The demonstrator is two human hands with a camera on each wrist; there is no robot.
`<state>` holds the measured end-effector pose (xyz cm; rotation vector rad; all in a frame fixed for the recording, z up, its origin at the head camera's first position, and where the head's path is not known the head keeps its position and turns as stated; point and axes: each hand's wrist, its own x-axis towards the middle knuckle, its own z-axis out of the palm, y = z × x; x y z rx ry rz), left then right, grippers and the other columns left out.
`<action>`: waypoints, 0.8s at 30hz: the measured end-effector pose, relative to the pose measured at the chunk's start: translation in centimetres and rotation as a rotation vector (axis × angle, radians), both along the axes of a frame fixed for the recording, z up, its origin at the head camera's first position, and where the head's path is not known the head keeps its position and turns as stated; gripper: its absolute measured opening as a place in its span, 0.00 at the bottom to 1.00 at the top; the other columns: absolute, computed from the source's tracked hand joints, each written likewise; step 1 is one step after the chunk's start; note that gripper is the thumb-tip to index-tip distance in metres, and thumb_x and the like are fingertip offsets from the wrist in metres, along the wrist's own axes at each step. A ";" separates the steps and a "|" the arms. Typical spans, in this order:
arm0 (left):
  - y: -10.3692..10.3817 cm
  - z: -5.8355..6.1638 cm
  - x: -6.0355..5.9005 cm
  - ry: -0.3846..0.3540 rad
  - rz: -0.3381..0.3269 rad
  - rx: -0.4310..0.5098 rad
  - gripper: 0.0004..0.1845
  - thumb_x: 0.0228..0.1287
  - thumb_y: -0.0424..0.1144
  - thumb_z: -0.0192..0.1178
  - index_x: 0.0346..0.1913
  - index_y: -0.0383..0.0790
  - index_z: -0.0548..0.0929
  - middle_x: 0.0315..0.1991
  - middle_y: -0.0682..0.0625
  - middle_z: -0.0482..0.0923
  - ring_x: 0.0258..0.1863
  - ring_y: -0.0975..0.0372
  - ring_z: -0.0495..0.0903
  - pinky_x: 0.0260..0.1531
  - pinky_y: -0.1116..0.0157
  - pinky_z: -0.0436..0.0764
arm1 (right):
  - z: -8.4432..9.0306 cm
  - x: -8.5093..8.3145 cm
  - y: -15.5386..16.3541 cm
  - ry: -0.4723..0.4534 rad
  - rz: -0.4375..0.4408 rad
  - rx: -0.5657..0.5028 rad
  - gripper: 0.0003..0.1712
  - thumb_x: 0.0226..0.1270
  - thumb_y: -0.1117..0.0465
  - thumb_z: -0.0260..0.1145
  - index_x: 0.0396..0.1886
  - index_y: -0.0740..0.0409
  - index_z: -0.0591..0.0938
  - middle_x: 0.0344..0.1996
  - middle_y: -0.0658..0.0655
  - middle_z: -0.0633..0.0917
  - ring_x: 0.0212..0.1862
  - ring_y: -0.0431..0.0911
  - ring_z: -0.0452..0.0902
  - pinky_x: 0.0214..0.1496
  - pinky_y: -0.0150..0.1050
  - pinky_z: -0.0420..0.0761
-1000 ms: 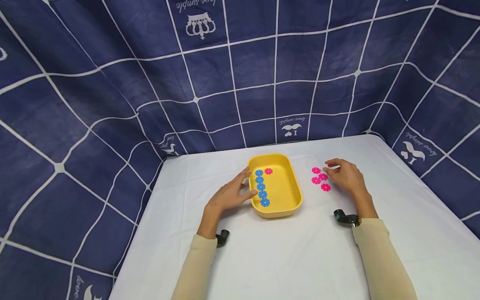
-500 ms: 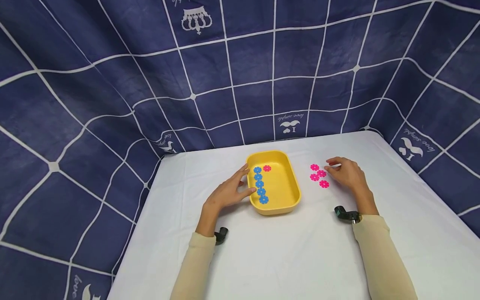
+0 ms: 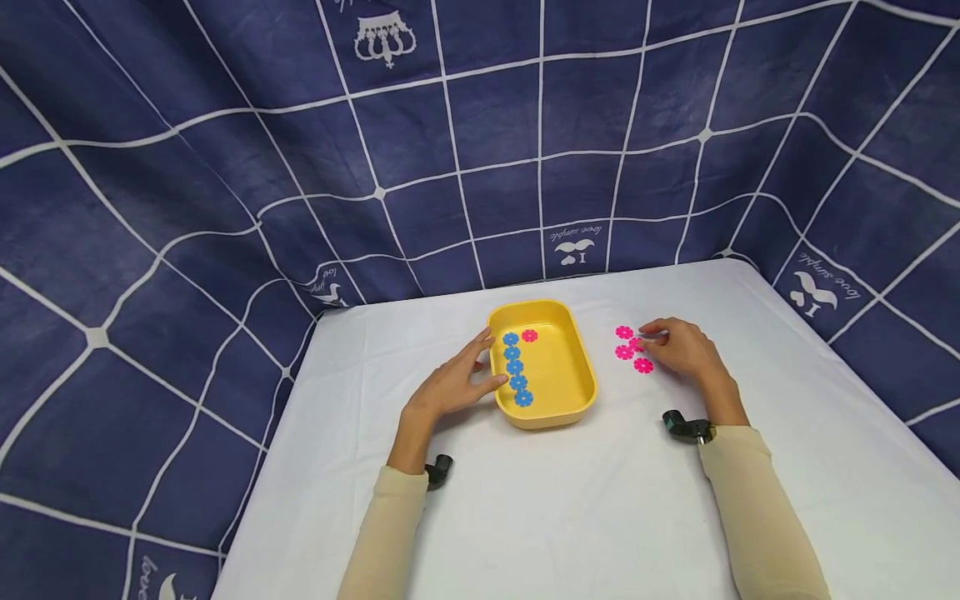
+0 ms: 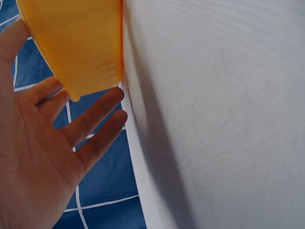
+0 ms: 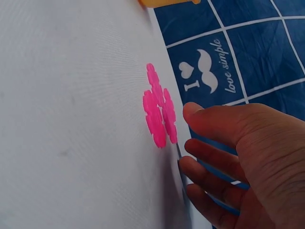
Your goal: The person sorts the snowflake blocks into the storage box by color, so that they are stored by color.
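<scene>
In the head view, my left hand (image 3: pixel 451 385) is at the left side of a yellow tray (image 3: pixel 576 358), its thumb and fingertips at the rim. The left wrist view shows the fingers spread loosely around the corner of the tray (image 4: pixel 83 52). Inside, blue flower-shaped discs (image 3: pixel 514 367) form a column along the left wall, with one pink flower-shaped disc (image 3: pixel 529 336) right of the topmost. My right hand (image 3: pixel 684 348) reaches over several loose pink flower-shaped discs (image 3: pixel 624 352); its thumb tip overlaps one. In the right wrist view, its relaxed fingers (image 5: pixel 219 125) are beside these discs (image 5: pixel 155 117).
A white cloth (image 3: pixel 570 508) covers the table. Blue curtains (image 3: pixel 502 125) with a white grid hang behind it and at both sides. Each wrist wears a black camera mount, such as the right one (image 3: pixel 686 427).
My right hand has moved slightly left and down, its thumb now over one of the pink discs. The left hand stays at the tray's rim. The head view has shifted a little.
</scene>
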<state>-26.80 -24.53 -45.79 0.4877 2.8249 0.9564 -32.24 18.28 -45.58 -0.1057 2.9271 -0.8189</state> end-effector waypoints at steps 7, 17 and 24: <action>0.0 0.0 0.0 0.002 -0.001 0.000 0.48 0.63 0.68 0.61 0.81 0.59 0.54 0.78 0.69 0.53 0.60 0.65 0.79 0.61 0.49 0.76 | -0.3 -0.1 0.0 -0.048 -0.009 0.019 0.29 0.64 0.46 0.72 0.61 0.55 0.83 0.46 0.64 0.81 0.46 0.56 0.74 0.42 0.49 0.78; -0.1 0.0 0.1 0.009 -0.025 0.019 0.49 0.62 0.71 0.59 0.81 0.56 0.56 0.80 0.70 0.48 0.61 0.65 0.79 0.62 0.51 0.76 | -1.0 -0.3 0.2 -0.002 0.004 0.042 0.26 0.63 0.48 0.73 0.58 0.56 0.85 0.46 0.63 0.80 0.44 0.55 0.73 0.40 0.48 0.77; -0.1 0.0 0.1 0.010 -0.036 0.015 0.49 0.62 0.72 0.58 0.80 0.54 0.58 0.81 0.68 0.46 0.61 0.64 0.79 0.63 0.50 0.75 | -1.3 -0.1 -0.1 0.006 -0.015 0.035 0.25 0.64 0.47 0.73 0.56 0.57 0.86 0.51 0.64 0.79 0.47 0.58 0.73 0.46 0.54 0.77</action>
